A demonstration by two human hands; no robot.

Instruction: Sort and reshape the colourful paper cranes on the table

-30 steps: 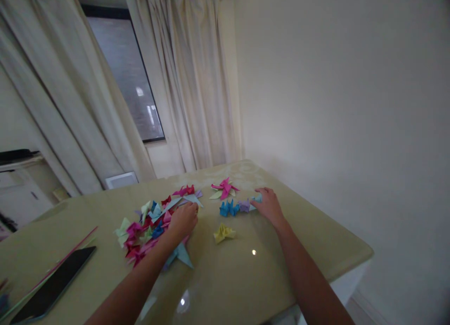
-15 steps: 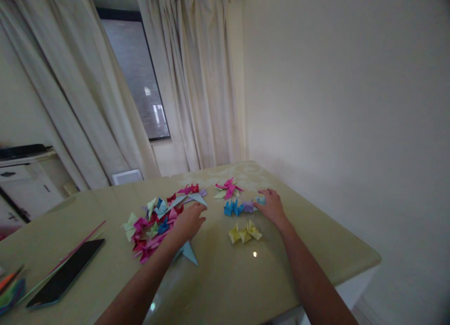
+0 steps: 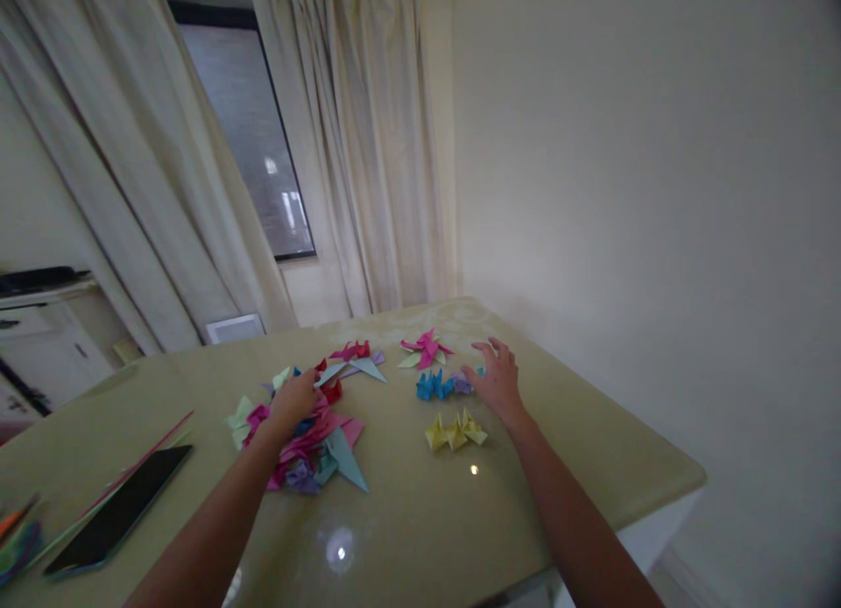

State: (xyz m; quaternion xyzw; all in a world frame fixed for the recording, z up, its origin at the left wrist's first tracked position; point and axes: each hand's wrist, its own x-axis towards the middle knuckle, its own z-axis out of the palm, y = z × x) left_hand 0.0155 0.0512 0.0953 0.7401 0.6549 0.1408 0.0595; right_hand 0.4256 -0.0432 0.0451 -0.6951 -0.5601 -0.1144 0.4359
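Note:
A heap of folded paper origami pieces in pink, red, blue, green and purple lies left of centre on the table. Over its upper part, my left hand reaches down with bent fingers; their tips are partly hidden, so whether they grip a piece is unclear. My right hand hovers with thumb and fingers apart, at the right end of a short row of blue origami pieces and a purple origami piece. Nearer me stand yellow origami pieces in a row. A pink and pale green origami group lies farther back.
A dark phone-like slab rests on the table at left, beside thin pink and green strips. Blurred colourful items sit at the left edge. A wall runs along the right; curtains hang behind.
My left hand has moved left from the heap's right side onto its upper part, uncovering pink and purple pieces. My right hand has shifted slightly left, its fingers spread wider.

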